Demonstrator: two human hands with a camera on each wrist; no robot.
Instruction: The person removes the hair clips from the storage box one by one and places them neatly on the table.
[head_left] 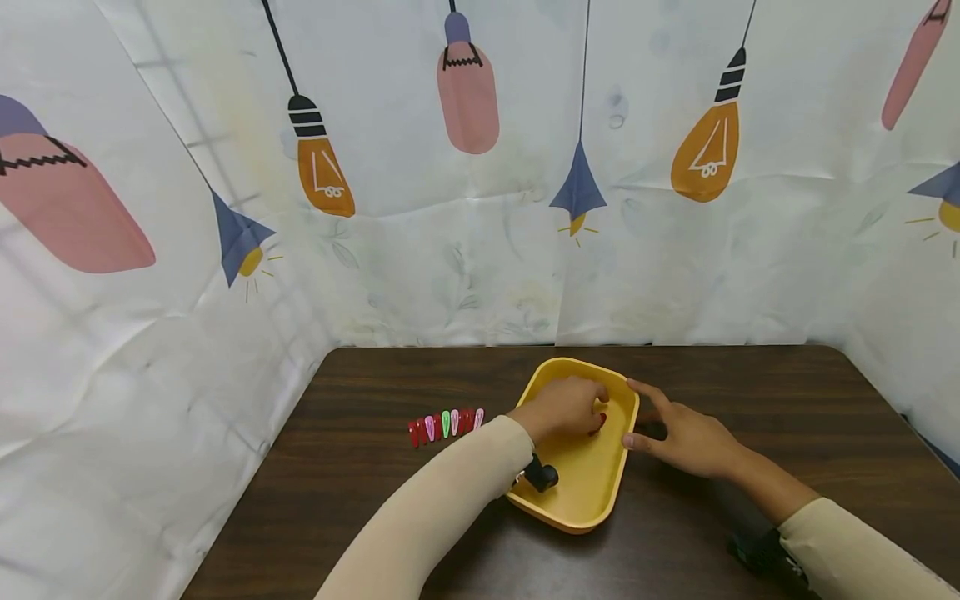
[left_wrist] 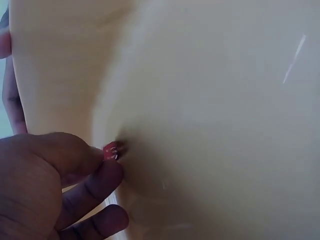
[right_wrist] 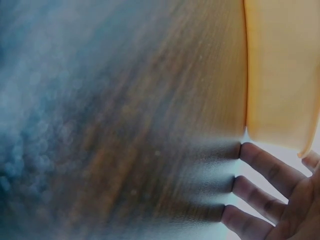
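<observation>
My left hand [head_left: 568, 407] reaches into a yellow plastic tray [head_left: 581, 518]. Between thumb and finger it pinches a small red hair clip [left_wrist: 111, 151], close to the tray's inner wall; most of the clip is hidden by the fingers. At the tray's right side is my right hand [head_left: 692, 437], its index finger at the far right corner of the rim and its thumb by the right wall. In the right wrist view, the other fingertips [right_wrist: 248, 151] of that hand touch the table, fingers extended. A row of red, pink and green hair clips [head_left: 446, 424] lies left of the tray.
The dark wood-grain table [head_left: 360, 517] bears the tray and the clip row. Behind it and at its sides hangs a white cloth [head_left: 465, 250] printed with lamps. A dark wrist camera [head_left: 542, 475] on the left wrist overlaps the tray's near left part.
</observation>
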